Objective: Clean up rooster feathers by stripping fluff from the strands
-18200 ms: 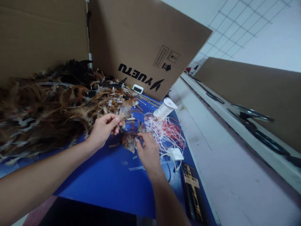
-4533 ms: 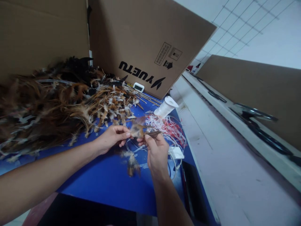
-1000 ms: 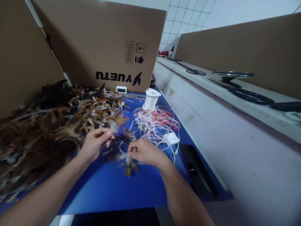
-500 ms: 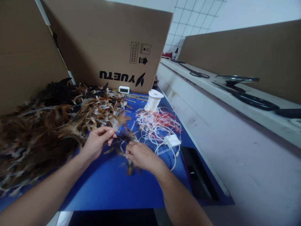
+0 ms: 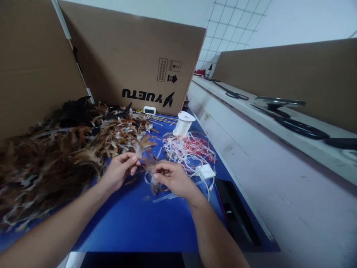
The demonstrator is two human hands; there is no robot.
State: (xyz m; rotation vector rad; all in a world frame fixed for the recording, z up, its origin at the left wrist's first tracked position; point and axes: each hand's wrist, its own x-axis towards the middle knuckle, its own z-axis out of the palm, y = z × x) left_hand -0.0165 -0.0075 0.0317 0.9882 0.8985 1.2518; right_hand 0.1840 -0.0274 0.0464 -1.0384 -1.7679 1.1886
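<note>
My left hand is closed, thumb pressed to forefinger, at the right edge of a big heap of brown and black feathers. A fluffy pale-brown feather rises from its pinch. My right hand pinches a small tuft of brownish feathers, blurred by motion, between thumb and fingers. A thin white loop of string or ribbon hangs close to this tuft. Just beyond the right hand lies a tangle of white and red ribbons, with a white spool standing behind it.
A white charger with its cable and a dark phone-like slab lie at the right of the blue table. Cardboard stands at the back, before it a small digital display. Scissors rest on the right ledge.
My right hand has turned, its thumb and fingers now showing around the tuft. A clear strip shows below it. My left hand keeps its pinch almost in place. The view has tilted slightly.
</note>
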